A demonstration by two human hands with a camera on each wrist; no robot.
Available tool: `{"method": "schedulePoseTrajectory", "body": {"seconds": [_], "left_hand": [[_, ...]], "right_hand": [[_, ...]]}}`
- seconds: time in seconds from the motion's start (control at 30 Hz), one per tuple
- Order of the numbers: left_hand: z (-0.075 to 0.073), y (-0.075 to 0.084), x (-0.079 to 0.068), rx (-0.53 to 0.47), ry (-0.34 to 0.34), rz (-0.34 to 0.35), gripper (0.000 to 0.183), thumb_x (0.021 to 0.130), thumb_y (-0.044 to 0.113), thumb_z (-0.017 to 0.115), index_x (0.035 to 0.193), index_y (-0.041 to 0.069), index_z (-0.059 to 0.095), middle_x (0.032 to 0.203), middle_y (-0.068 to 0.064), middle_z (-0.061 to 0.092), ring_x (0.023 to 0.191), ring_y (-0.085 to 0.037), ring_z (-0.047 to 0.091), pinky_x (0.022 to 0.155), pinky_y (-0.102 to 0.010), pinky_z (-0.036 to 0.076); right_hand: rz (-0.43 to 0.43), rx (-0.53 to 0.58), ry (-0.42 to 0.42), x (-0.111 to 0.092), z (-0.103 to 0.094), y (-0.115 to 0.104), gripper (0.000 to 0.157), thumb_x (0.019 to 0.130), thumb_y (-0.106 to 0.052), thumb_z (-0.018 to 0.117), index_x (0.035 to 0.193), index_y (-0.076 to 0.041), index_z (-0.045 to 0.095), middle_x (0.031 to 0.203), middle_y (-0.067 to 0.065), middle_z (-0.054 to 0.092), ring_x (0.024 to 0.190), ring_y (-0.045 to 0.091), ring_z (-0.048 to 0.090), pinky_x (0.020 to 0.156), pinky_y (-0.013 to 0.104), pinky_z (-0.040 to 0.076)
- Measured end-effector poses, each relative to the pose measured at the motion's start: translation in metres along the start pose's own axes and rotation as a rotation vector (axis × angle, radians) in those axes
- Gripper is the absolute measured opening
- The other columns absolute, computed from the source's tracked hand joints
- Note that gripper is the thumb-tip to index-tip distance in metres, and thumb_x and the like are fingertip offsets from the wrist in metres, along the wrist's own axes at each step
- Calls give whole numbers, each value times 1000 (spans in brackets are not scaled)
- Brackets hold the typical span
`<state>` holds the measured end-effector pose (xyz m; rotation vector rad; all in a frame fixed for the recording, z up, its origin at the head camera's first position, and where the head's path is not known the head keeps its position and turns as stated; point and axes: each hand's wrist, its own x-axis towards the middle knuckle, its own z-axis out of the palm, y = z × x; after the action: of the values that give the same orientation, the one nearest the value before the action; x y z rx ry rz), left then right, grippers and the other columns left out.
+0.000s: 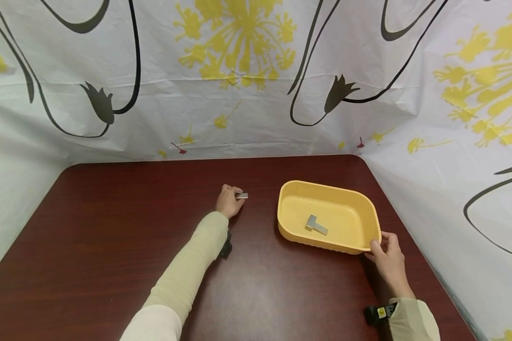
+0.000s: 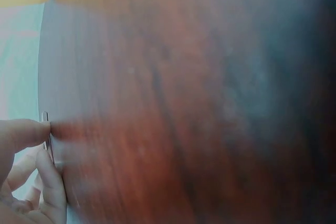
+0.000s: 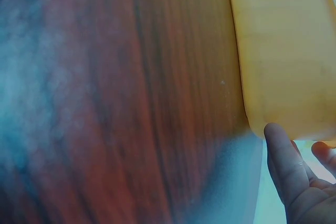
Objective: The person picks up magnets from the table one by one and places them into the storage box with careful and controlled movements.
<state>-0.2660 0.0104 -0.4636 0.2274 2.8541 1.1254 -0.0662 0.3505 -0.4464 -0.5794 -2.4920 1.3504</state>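
Observation:
My left hand (image 1: 229, 201) is out over the far middle of the table, pinching a small flat silver metal piece (image 1: 241, 195) between thumb and fingers. In the left wrist view that metal piece (image 2: 45, 116) appears edge-on, close against the table, partly hidden by the fingertips. At the right, my right hand (image 1: 388, 260) grips the near right corner of a yellow plastic basin (image 1: 291, 189), thumb at the rim. The right wrist view shows the fingers at the corner of the basin (image 3: 283, 66). Inside the basin lie flat silver metal pieces (image 1: 315, 225) forming an L shape.
The dark red-brown wooden table (image 1: 111, 246) has rounded far corners. A white patterned cloth (image 1: 256, 118) hangs along its far edge and down both sides. The basin stands near the right edge. Each wrist carries a black camera, such as the right wrist camera (image 1: 379, 312).

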Motion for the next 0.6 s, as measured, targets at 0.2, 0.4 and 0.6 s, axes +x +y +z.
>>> {"method": "schedulePoseTrajectory", "body": {"seconds": [0.2, 0.4, 0.6], "left_hand": [[0, 1, -2, -11, -8, -3, 23, 84, 13, 59, 105, 5, 61, 107, -13, 47, 86, -25, 53, 76, -36, 43], [0, 1, -3, -9, -8, -6, 20, 86, 15, 57, 102, 6, 62, 97, -11, 49, 78, -22, 50, 70, -35, 43], [-2, 2, -5, -1, -8, -7, 18, 84, 16, 60, 99, 7, 62, 90, -7, 50, 74, -20, 50, 67, -33, 42]], "right_hand": [[8, -3, 2, 0, 0, 1, 39, 89, -15, 34, 123, 4, 31, 105, 22, 46, 69, -9, 49, 61, 18, 49], [5, -9, 0, 1, 0, 1, 39, 89, -15, 35, 123, 4, 31, 105, 22, 45, 68, -9, 49, 61, 18, 49], [2, -7, 7, 1, 0, 1, 38, 89, -15, 35, 123, 4, 32, 104, 21, 45, 68, -9, 48, 60, 16, 48]]}}
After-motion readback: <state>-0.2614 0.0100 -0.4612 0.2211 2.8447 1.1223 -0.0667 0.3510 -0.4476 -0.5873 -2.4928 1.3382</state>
